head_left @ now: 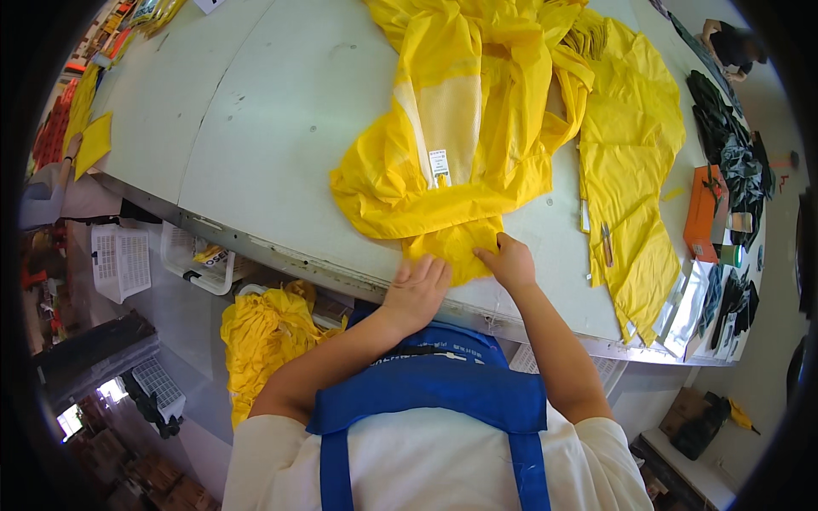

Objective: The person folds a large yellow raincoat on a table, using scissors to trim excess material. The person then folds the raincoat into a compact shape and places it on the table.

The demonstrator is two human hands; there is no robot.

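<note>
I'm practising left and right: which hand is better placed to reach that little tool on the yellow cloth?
Probably the right hand: it's nearer the little tool, which lies off to its right. The left hand is farther away, on the yellow flap.

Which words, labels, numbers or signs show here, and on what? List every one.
White label on the yellow garment: fine dark print, too small to read.
Blue apron: white lettering, foreshortened; not copied.
Package in the white basket: dark lettering, not copied.
Packages at upper left: print too blurred to read.
</note>
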